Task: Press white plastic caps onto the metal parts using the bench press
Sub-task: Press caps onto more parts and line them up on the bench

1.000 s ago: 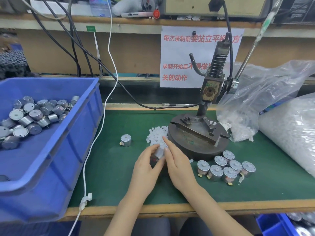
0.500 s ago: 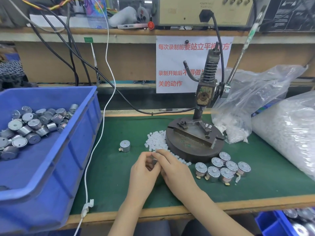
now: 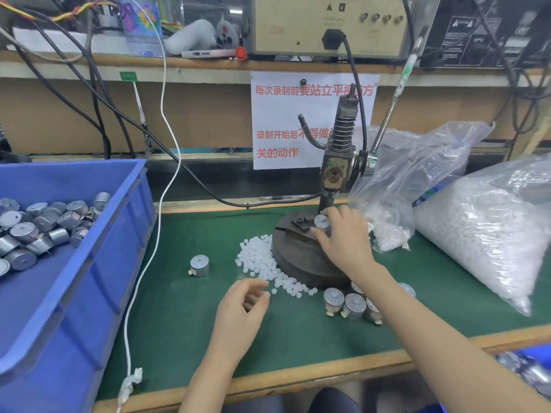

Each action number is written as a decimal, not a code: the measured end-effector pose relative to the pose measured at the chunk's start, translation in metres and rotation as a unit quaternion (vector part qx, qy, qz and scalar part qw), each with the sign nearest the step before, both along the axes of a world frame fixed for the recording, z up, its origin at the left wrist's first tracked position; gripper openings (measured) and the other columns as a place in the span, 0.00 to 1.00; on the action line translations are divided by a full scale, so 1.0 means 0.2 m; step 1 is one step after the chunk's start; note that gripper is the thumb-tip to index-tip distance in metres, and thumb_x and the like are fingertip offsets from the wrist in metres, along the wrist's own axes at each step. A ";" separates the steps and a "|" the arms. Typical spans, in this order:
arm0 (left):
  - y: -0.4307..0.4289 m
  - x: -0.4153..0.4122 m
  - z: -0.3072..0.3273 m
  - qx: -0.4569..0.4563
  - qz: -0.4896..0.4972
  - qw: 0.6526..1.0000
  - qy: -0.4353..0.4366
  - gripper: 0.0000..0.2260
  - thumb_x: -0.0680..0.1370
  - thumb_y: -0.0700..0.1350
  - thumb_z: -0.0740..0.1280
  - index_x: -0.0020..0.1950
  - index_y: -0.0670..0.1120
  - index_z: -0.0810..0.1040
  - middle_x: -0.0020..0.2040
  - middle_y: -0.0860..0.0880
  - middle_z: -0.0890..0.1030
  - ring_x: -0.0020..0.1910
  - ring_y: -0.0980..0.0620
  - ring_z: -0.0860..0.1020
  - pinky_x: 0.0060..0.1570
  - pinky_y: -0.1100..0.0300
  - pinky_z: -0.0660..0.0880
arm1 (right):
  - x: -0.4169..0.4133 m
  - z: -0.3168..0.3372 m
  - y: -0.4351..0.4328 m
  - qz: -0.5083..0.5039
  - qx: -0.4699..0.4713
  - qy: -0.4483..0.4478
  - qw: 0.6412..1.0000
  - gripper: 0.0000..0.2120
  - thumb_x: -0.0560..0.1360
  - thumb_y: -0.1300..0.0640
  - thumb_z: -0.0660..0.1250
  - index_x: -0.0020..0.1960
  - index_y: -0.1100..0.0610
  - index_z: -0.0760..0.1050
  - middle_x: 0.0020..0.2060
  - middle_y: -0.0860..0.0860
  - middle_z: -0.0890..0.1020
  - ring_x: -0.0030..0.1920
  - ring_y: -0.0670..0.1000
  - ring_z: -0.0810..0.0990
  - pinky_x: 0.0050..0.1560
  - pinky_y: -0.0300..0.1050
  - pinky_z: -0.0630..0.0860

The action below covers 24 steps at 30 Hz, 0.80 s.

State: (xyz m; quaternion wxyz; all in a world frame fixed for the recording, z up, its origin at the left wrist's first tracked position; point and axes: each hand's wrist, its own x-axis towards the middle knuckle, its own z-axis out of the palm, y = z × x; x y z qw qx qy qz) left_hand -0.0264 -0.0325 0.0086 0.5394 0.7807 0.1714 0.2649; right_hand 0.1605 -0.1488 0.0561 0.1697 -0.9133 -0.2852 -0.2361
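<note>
Right hand (image 3: 343, 242) has carried the metal part (image 3: 322, 222) from the table (image 3: 185, 323) front onto the bench press (image 3: 333, 174) base, centre frame, fingers curled round it; left hand (image 3: 241, 308) hangs loose, seemingly empty, by the white caps (image 3: 262, 263); pressing remains; blue bin (image 3: 125, 234) at left holds many more.

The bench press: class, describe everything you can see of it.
The bench press is a worn metal press standing upright on the green mat. It has a round dark base with a block fixture on top, a rusty square head, a coiled spring above it and a long lever slanting up rightward. The right hand holds a metal part on the fixture beneath the ram.
</note>
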 end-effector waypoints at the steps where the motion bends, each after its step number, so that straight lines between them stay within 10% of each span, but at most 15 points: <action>1: 0.00 0.00 0.00 0.004 -0.002 1.000 0.005 0.09 0.74 0.36 0.67 0.45 0.51 0.78 0.45 0.51 0.79 0.40 0.62 0.74 0.41 0.76 0.68 | 0.02 -0.01 0.00 -0.010 -0.030 0.001 1.000 0.18 0.76 0.46 0.63 0.60 0.57 0.72 0.54 0.54 0.74 0.56 0.56 0.69 0.53 0.47 0.61; 15: 0.00 0.01 -0.01 0.040 -0.006 0.999 0.029 0.08 0.74 0.34 0.66 0.44 0.47 0.79 0.44 0.51 0.78 0.40 0.56 0.74 0.41 0.75 0.68 | 0.06 -0.04 0.01 -0.050 0.031 0.179 0.982 0.30 0.76 0.40 0.59 0.74 0.51 0.59 0.65 0.58 0.66 0.67 0.58 0.62 0.67 0.53 0.57; 24: 0.00 0.02 0.00 0.045 -0.016 0.998 0.039 0.11 0.74 0.34 0.66 0.40 0.50 0.79 0.40 0.51 0.77 0.36 0.61 0.73 0.38 0.74 0.67 | 0.09 0.36 -0.06 0.098 0.509 0.213 0.829 0.30 0.73 0.65 0.58 0.74 0.55 0.56 0.68 0.52 0.66 0.67 0.47 0.66 0.68 0.45 0.63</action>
